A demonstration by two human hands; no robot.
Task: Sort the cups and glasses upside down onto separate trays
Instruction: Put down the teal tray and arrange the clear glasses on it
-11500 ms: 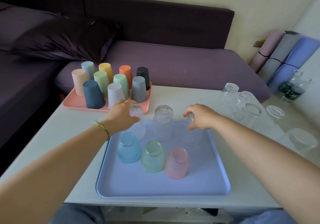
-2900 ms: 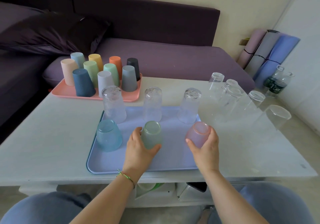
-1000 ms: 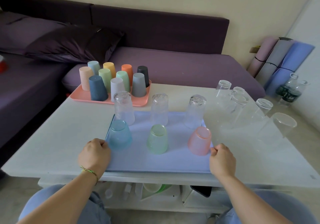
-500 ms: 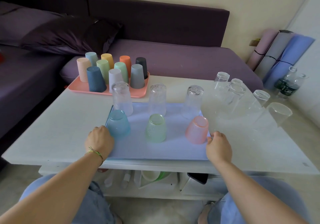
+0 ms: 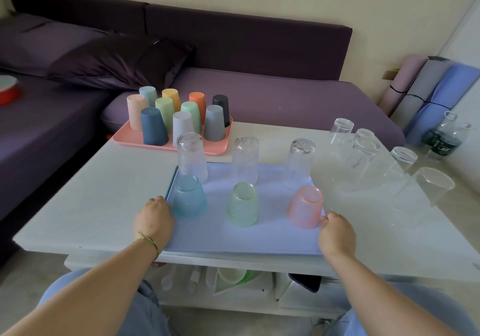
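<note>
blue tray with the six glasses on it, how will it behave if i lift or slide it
The blue tray looks thin and flat, so it may flex when lifted. The three tall clear glasses at its back stand upside down on narrow rims and seem likeliest to tip. A slow, level slide, with the left hand and right hand gripping its sides, looks safer.

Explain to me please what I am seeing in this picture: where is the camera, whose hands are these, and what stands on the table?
The camera sits on a person's head and looks down, so the two bare arms are that person's own. The left hand and right hand each grip a side edge of the blue tray on the white table. On it, six glasses stand upside down: three clear behind, three tinted in front. The pink tray behind holds ten upside-down plastic cups. More clear glasses wait at the right.
</note>
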